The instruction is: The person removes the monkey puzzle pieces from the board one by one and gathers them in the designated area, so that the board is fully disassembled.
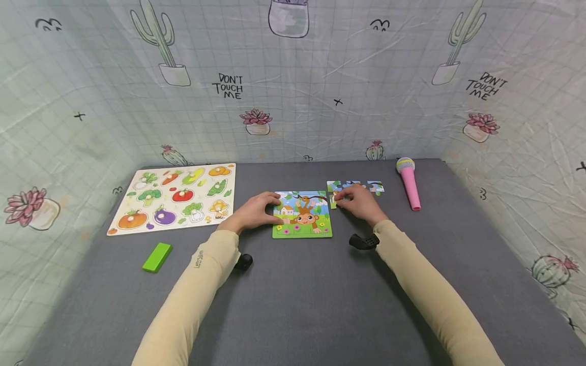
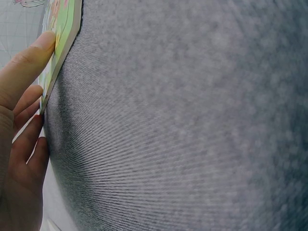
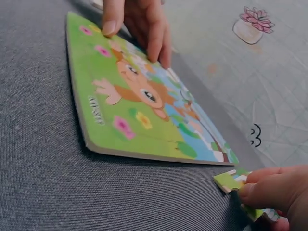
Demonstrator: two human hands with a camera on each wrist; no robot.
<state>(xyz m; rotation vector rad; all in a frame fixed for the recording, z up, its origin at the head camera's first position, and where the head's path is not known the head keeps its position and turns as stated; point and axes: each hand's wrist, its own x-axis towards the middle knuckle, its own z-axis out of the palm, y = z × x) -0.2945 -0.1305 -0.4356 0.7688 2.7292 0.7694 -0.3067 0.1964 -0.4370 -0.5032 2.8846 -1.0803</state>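
A square jigsaw puzzle [image 1: 302, 216] with a monkey picture lies flat on the grey table. My left hand [image 1: 254, 212] rests at its left side, thumb on the picture face and fingers along the edge, as the left wrist view also shows. Just right of the puzzle, my right hand [image 1: 361, 203] pinches a puzzle piece [image 3: 227, 181] between thumb and index finger, close to the table. Beyond that hand lie several loose puzzle pieces [image 1: 375, 186], partly hidden by its fingers.
A wooden vegetable peg board [image 1: 155, 208] lies at the back left, with a green block [image 1: 157, 257] in front of it. A pink toy microphone [image 1: 410, 185] lies at the back right. Patterned cloth hangs behind and at both sides.
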